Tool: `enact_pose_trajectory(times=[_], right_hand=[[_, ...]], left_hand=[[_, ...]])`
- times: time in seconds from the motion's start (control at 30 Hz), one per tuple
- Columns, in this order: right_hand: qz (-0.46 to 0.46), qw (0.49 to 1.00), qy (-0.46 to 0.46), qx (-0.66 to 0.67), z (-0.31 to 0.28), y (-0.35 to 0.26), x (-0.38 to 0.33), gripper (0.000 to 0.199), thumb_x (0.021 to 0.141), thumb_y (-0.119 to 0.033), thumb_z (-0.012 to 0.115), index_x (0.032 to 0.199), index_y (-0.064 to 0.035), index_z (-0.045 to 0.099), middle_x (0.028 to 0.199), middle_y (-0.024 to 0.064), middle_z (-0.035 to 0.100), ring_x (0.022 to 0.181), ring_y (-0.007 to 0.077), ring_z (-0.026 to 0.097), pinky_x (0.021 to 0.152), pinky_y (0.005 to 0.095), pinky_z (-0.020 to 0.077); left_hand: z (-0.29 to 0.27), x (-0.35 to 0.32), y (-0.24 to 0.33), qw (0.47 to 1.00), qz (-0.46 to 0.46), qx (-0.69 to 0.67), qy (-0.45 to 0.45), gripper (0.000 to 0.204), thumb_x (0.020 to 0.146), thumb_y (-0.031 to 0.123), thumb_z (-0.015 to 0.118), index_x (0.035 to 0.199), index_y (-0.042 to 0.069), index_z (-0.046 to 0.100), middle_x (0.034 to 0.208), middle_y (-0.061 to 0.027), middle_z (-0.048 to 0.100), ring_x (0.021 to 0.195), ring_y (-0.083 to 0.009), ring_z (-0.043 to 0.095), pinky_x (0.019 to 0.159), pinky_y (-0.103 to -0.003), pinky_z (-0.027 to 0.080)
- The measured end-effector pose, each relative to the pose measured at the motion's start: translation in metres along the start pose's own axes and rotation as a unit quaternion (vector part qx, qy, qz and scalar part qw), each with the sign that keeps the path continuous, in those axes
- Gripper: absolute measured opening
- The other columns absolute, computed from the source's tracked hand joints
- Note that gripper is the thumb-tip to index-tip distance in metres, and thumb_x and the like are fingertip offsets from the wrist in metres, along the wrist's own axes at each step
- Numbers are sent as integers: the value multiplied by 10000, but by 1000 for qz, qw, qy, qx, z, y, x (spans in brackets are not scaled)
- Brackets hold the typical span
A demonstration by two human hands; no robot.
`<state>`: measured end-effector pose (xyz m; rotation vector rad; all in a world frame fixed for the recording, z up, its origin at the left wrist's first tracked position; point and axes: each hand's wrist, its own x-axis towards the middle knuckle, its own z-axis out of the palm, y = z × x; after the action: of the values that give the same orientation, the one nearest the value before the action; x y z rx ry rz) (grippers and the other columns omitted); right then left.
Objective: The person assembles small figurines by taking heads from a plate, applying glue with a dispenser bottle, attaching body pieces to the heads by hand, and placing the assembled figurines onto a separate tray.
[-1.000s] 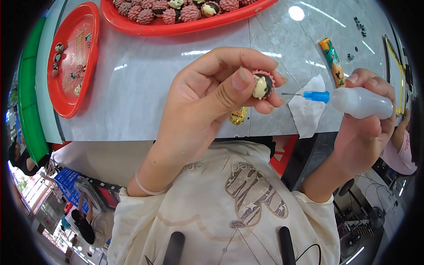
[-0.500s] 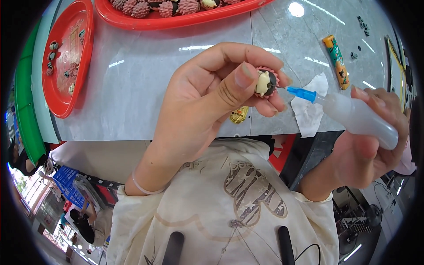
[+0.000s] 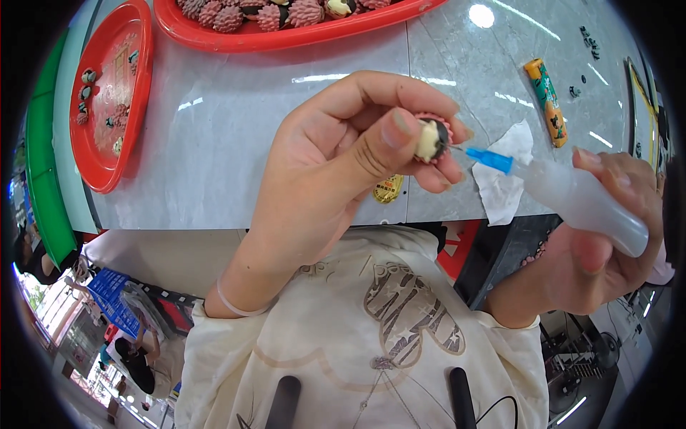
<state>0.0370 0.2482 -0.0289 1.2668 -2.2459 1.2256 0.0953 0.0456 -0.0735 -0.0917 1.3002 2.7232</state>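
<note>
Between the thumb and fingers of my left hand (image 3: 343, 143) is a small figurine (image 3: 429, 139) with a cream face, a dark band and a pink ridged body. My fingers cover part of it. My right hand (image 3: 607, 229) grips a translucent white squeeze bottle (image 3: 582, 204) with a blue needle tip (image 3: 489, 159). The thin needle points left at the figurine's dark side, touching it or very close; I cannot tell which. Below my left fingers a gold round sticker (image 3: 388, 188) lies on the table, partly hidden. A crumpled white tissue (image 3: 502, 182) lies under the bottle's tip.
A large red tray (image 3: 286, 41) at the far side holds many similar pink figurines. Another red tray (image 3: 145, 93) at the left has several small pieces. On the right are an orange-and-green tube (image 3: 547, 104) and small dark parts (image 3: 589, 43). The grey table's (image 3: 214, 179) near edge adjoins my body.
The figurine has turned slightly in my left fingers. My right hand and the bottle have shifted a little right and down, the needle staying by the figurine.
</note>
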Motion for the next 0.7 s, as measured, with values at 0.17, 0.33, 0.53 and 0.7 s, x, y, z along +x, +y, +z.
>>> enact_pose_trajectory(times=[0.17, 0.33, 0.53, 0.7], right_hand=[[201, 954, 62, 211, -13, 9, -7, 352, 735, -209, 551, 947, 33, 407, 947, 193, 451, 810, 228, 495, 657, 295, 408], [221, 951, 67, 205, 19, 17, 6, 247, 698, 21, 522, 880, -13, 358, 943, 167, 465, 880, 244, 491, 760, 289, 373], [172, 984, 16, 48, 47, 33, 17, 387, 614, 101, 580, 937, -18, 404, 875, 101, 517, 792, 162, 509, 696, 249, 404], [193, 980, -19, -34, -4, 61, 28, 296, 612, 62, 558, 897, 13, 499, 872, 64, 528, 769, 122, 504, 685, 233, 407]], left_hand=[[-1, 4, -2, 1000, -1, -10, -3, 387, 782, 292, 498, 967, -37, 413, 907, -162, 484, 696, -147, 548, 559, -174, 449], [7, 3, 2, 1000, -8, -30, -4, 372, 771, 276, 525, 956, -29, 414, 893, -155, 483, 697, -152, 531, 544, -186, 436], [10, 3, 1, 998, -21, -15, 48, 346, 771, 265, 539, 919, -34, 446, 867, -142, 521, 710, -164, 546, 591, -229, 446], [11, 5, 2, 998, -28, 21, 60, 346, 751, 299, 557, 877, 14, 409, 844, -94, 457, 652, -123, 499, 532, -171, 404]])
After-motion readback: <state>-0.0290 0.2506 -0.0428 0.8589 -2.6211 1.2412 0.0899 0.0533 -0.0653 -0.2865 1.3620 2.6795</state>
